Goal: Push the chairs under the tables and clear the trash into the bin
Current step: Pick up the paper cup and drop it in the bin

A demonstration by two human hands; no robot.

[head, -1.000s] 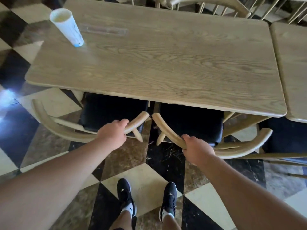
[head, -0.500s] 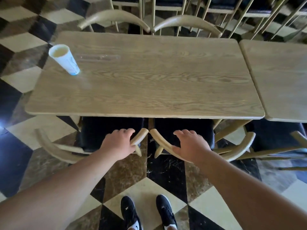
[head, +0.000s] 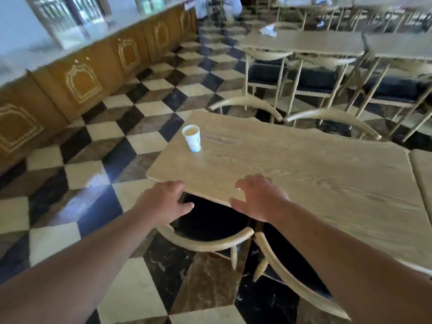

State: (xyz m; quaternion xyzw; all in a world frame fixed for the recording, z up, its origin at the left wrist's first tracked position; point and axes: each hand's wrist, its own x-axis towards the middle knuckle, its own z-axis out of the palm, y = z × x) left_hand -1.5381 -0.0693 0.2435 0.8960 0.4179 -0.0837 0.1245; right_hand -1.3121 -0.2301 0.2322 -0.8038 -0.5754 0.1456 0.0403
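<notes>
Both hands have let go of the chair backs they gripped a second ago and lifted toward the worktop edge, while the view has swung up to take in the room. Left hand [head: 164, 202], at lower centre, hovers with fingers spread and empty, just off the worktop's near corner above a dark seat. Right hand [head: 259, 197] is likewise open and empty, fingers apart, over the worktop [head: 304, 174] edge.

Below them, two chairs sit tucked in, the left chair [head: 205, 244] and right chair [head: 297, 284] showing curved pale backrests side by side at lower centre.

A paper cup [head: 192, 137] stands upright near the worktop's far left corner, well apart from both hands, up and left of centre. It bears blue marks, but no writing is readable.

Pale grained wood forms the worktop; the floor [head: 93, 171] is black, cream and brown diamond tile. A brown panelled counter [head: 81, 76] runs along the upper left. More tables and chairs fill the upper right, one table [head: 304, 40] carrying crumpled trash [head: 268, 29], blurred.
</notes>
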